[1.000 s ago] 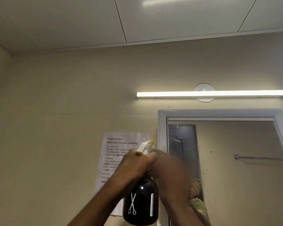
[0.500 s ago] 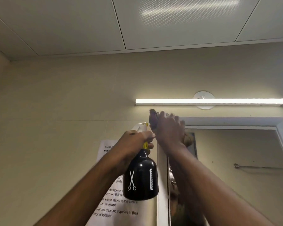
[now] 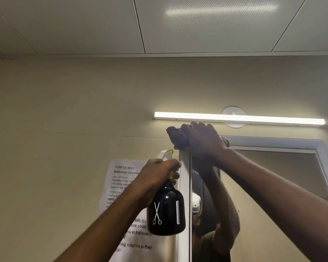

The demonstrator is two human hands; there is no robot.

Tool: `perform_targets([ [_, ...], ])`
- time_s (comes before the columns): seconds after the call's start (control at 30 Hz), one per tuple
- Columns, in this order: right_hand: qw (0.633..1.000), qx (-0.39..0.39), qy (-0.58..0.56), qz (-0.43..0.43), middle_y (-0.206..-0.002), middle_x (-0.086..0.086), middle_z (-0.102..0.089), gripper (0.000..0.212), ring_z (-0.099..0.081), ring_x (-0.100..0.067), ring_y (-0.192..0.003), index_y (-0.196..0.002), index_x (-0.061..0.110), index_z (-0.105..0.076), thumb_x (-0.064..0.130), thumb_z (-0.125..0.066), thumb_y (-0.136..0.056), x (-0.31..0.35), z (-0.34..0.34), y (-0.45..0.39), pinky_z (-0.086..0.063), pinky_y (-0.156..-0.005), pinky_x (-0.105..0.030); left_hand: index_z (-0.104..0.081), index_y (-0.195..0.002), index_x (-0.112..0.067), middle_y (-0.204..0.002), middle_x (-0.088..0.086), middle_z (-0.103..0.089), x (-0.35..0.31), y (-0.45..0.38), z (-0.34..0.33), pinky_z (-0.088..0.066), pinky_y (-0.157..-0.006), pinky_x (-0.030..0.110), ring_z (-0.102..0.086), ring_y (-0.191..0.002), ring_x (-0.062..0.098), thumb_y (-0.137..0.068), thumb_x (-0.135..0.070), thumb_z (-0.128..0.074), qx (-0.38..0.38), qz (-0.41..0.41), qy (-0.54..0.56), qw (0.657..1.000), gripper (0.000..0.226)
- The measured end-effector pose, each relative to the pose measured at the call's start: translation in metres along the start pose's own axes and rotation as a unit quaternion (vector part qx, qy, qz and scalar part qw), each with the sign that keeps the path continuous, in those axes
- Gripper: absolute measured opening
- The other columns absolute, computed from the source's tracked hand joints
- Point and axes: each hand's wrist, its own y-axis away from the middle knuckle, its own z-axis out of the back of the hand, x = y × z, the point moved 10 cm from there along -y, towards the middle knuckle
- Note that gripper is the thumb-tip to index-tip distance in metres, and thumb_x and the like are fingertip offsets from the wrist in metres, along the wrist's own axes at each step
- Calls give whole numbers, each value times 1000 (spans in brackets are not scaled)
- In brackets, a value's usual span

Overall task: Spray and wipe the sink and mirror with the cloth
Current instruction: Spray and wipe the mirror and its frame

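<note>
A dark crumpled cloth (image 3: 176,137) is pressed by the right hand (image 3: 203,140) against the white-framed mirror (image 3: 273,176)'s top corner; the black spray bottle (image 3: 166,210), clamped in the left hand (image 3: 157,176), could be knocked against the frame.

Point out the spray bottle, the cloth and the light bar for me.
spray bottle (image 3: 166,214), head view, black body beside the scissors print.
cloth (image 3: 177,136), head view, bunched end left of the right hand.
light bar (image 3: 254,119), head view, middle of the lit strip.

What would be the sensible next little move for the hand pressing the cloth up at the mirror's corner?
Probably slide the right hand rightward along the top of the white mirror frame. The dark crumpled cloth sits at its upper left corner, so the rest of that edge looks unwiped. The left hand holds the black spray bottle aside.
</note>
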Motion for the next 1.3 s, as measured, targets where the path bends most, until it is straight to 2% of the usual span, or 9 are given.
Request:
perform_targets([
  [0.07,1000,-9,4,7,-107,-7,-61,55,-56,-27,-101,-117,19,-52,59,-61,-80,-5,-1,0,-41,-88,-42,-64,-93,-6,-80,9,-68,-1,-2,-2,-50,-49,18,-61,-66,17,-84,-24,-64,14,5,3,1000,20],
  [0.2,998,-45,37,-8,-86,-3,-60,36,-49,-20,-74,-96,21,-51,55,-49,-86,-34,12,9,-37,-70,-35,-62,-95,-5,-83,12,-67,-1,-8,-1,-49,-61,27,-61,-74,22,-83,-23,-64,19,3,-8,1000,22],
  [0.3,997,-18,56,-40,-82,-3,-55,52,-52,-23,-75,-96,18,-51,60,-28,-74,-71,17,27,-43,-67,-35,-61,-84,-6,-74,12,-64,-7,-13,-2,-49,-67,33,-57,-69,23,-83,-16,-61,17,-2,5,1000,10],
  [0.47,993,-21,47,-107,-91,-8,-58,32,-56,-28,-86,-97,17,-51,45,-57,-81,-118,25,58,-49,-77,-43,-64,-92,-6,-84,11,-67,-26,-18,-16,-48,-67,29,-59,-75,21,-86,-22,-63,44,-29,-12,999,17],
  [0.73,985,-3,36,-168,-118,-15,-60,50,-55,-35,-108,-122,12,-51,43,-63,-85,-170,27,91,-43,-91,-46,-61,-86,-4,-82,13,-64,-41,-24,-32,-46,-70,35,-54,-81,28,-85,-16,-60,21,-29,-5,999,12],
  [0.87,976,-23,5,-217,-114,-14,-60,57,-57,-34,-104,-119,13,-51,53,-64,-81,-191,34,103,-45,-90,-47,-63,-94,-4,-86,13,-66,-40,-24,-36,-45,-78,38,-56,-84,27,-85,-20,-62,45,-19,-16,999,19],
  [1.0,977,-21,18,-211,-112,-12,-60,58,-56,-31,-104,-119,14,-48,57,-60,-82,-170,35,90,-45,-91,-47,-63,-96,-4,-88,13,-64,-39,-23,-34,-43,-78,36,-56,-83,25,-86,-22,-63,53,-21,-33,998,21],
  [1.13,993,6,-5,-118,-108,-5,-57,51,-53,-25,-104,-120,24,-47,61,-48,-86,-108,24,54,-44,-92,-44,-62,-103,-2,-92,13,-66,-40,-21,-38,-47,-76,33,-61,-81,22,-86,-23,-63,74,-21,-38,996,27],
  [1.3,999,-15,1,-36,-89,-1,-51,42,-53,-21,-88,-102,21,-51,58,-54,-83,-58,26,19,-40,-79,-36,-63,-91,-10,-91,10,-67,-45,-19,-56,-51,-56,22,-64,-72,15,-86,-23,-62,91,-36,-52,994,15],
])
